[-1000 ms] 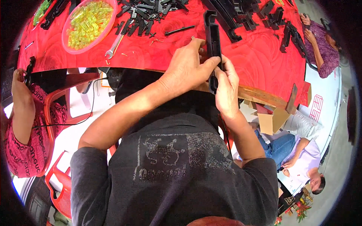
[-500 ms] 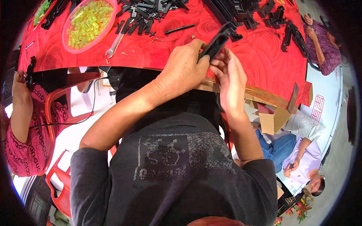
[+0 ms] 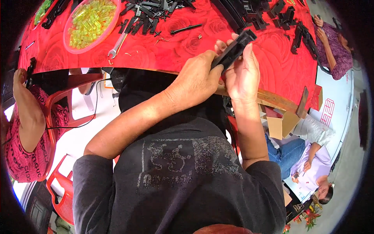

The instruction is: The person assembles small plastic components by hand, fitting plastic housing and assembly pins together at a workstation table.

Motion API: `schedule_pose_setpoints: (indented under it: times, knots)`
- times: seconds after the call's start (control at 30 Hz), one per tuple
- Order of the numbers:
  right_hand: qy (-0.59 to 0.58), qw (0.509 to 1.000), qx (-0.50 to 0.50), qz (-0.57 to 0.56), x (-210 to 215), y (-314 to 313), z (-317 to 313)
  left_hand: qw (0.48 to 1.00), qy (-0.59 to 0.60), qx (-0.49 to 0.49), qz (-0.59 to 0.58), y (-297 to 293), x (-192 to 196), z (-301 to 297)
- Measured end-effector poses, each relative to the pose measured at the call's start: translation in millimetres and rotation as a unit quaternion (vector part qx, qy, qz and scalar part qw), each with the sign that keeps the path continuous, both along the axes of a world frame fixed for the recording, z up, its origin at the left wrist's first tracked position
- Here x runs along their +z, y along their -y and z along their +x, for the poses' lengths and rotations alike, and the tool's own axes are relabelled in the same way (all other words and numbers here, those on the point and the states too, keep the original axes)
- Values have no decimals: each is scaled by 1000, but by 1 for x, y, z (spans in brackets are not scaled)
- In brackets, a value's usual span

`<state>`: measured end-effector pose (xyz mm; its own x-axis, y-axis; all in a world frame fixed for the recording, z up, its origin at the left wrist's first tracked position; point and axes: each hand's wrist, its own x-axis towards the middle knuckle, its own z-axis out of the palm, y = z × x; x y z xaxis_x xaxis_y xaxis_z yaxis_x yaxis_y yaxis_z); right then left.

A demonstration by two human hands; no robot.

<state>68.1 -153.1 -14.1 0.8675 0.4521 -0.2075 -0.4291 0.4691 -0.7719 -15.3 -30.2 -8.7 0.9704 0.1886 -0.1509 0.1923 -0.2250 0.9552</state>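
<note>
A long black plastic part (image 3: 235,48), open like a channel on its upper side, is raised above the near edge of the table and tilted up to the right. My left hand (image 3: 198,76) is closed around its lower end, thumb on top. Against its upper half lies my right hand (image 3: 244,78), palm toward me, with the fingers curled behind the part and the thumb along its right side. The part hides much of the right fingers; whether they hold any small piece cannot be made out.
On the red floral tablecloth (image 3: 163,50) are a pink bowl (image 3: 65,41) of yellow translucent pieces, a wrench (image 3: 119,45), a thin black rod (image 3: 186,29), and a pile of small black parts (image 3: 150,13). Larger black parts (image 3: 286,17) lie far right. Co-workers sit left and right.
The black part has moved slightly right and nearer, away from the larger parts behind it. My right hand has turned palm up and come around the part.
</note>
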Motion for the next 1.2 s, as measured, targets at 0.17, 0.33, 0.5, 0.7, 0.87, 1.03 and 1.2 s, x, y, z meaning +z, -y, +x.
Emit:
schedule_pose_setpoints:
  times: [0.17,0.33,0.5,0.7,0.87,1.03,1.2]
  knots:
    - [38,998,-10,-48,3,-5,-4,994,-18,18,-110,12,-16,-3]
    - [51,998,-5,-25,-1,0,-5,995,-13,36,-98,21,-18,-4]
    - [65,997,-6,-31,-3,2,-7,998,-2,34,-55,21,-18,-5]
    - [79,996,0,-44,-2,3,-13,998,9,51,-22,23,-12,-7]
    - [88,996,7,-22,0,3,-15,995,53,80,-11,27,-11,-6]
    - [88,996,2,-5,2,4,-18,996,42,72,13,24,-2,-6]
    - [95,995,-5,1,6,4,-18,998,11,60,4,19,9,-1]
